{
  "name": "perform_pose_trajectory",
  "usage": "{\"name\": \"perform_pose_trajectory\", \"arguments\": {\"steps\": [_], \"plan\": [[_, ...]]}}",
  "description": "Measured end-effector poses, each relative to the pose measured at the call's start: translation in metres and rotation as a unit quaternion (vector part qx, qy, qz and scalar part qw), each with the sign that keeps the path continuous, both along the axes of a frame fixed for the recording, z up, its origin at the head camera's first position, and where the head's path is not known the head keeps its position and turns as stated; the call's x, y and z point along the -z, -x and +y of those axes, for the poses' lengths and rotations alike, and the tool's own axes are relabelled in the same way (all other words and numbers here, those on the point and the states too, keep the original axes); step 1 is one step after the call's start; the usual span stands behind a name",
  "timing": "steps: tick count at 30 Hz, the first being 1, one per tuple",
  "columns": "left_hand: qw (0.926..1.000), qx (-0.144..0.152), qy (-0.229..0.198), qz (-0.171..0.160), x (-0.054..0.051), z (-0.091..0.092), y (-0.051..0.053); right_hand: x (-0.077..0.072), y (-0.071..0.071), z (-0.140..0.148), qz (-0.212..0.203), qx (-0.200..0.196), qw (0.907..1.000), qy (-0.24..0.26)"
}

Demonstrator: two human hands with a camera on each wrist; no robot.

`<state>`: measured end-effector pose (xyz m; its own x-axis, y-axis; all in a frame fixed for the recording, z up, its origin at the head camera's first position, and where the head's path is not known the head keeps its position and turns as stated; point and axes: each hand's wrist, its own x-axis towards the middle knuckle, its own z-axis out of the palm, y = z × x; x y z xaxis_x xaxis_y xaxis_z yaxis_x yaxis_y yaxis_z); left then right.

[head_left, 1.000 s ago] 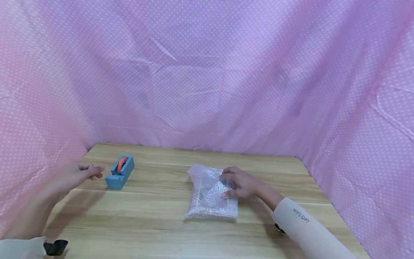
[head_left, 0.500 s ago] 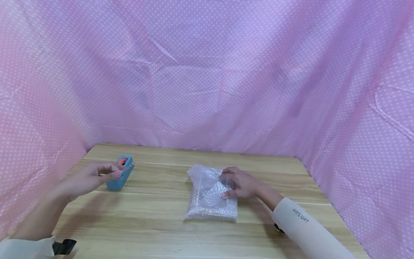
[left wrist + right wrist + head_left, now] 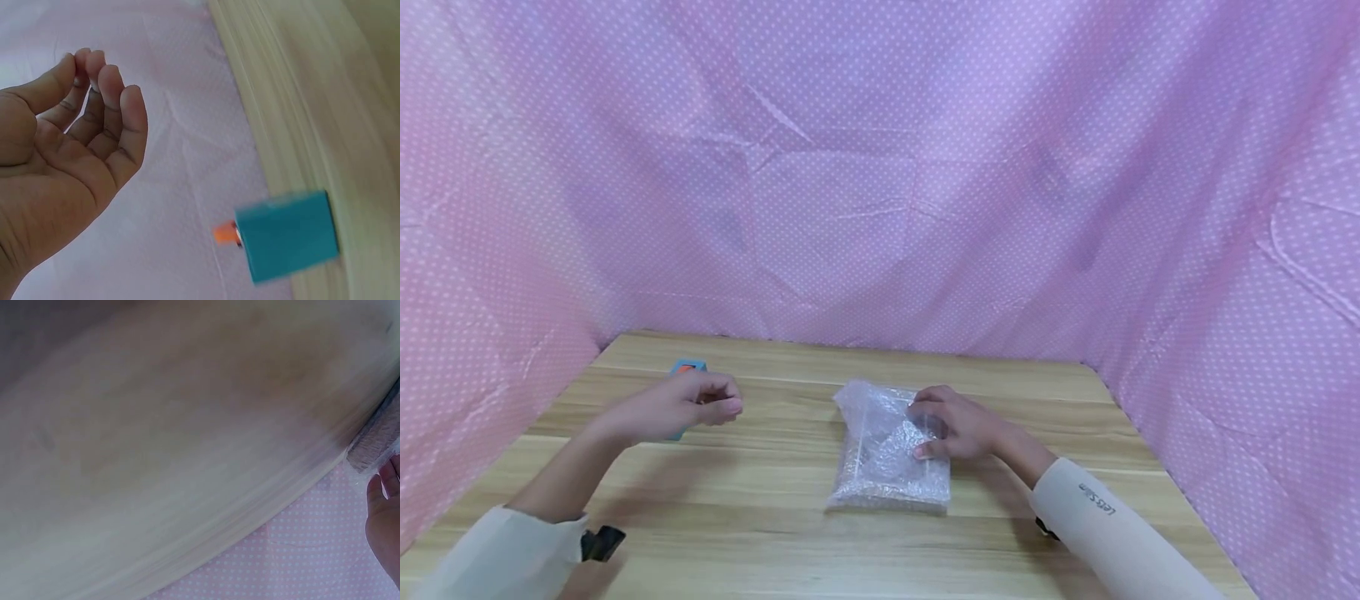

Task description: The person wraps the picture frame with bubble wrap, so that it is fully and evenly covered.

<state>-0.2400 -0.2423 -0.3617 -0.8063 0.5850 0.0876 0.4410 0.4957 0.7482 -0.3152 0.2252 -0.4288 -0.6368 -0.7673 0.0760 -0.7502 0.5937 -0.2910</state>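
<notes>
My left hand (image 3: 673, 408) hovers over the left part of the table, thumb and forefinger pinched together. A small clear strip, like adhesive tape, showed at these fingertips half a second ago; now it can hardly be made out. Behind that hand, a blue tape dispenser (image 3: 688, 365) with an orange core is mostly hidden; its blue side (image 3: 287, 237) shows in the left wrist view. A flat package in bubble wrap (image 3: 880, 475) lies mid-table, its top folded over. My right hand (image 3: 962, 425) presses on its right side with spread fingers; only part of this hand (image 3: 384, 525) appears in the right wrist view.
The wooden table (image 3: 790, 550) carries the package and dispenser. A pink dotted cloth (image 3: 880, 208) hangs along its back and both sides.
My left hand has moved right, from left of the tape dispenser to in front of it, now covering most of it. The right hand and the package have stayed put.
</notes>
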Motion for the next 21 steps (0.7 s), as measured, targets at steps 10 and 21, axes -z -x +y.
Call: {"name": "perform_pose_trajectory", "arguments": {"steps": [10, 21], "plan": [[0.9944, 0.1, 0.03, -0.014, -0.012, 0.06, 0.02, 0.0, 0.001, 0.0, 0.007, -0.002, 1.0, 0.002], [0.9752, 0.17, 0.132, 0.054, -0.024, 0.124, 0.039, 0.0, 0.001, 0.001, 0.01, -0.002, 0.9999, 0.002]]}}
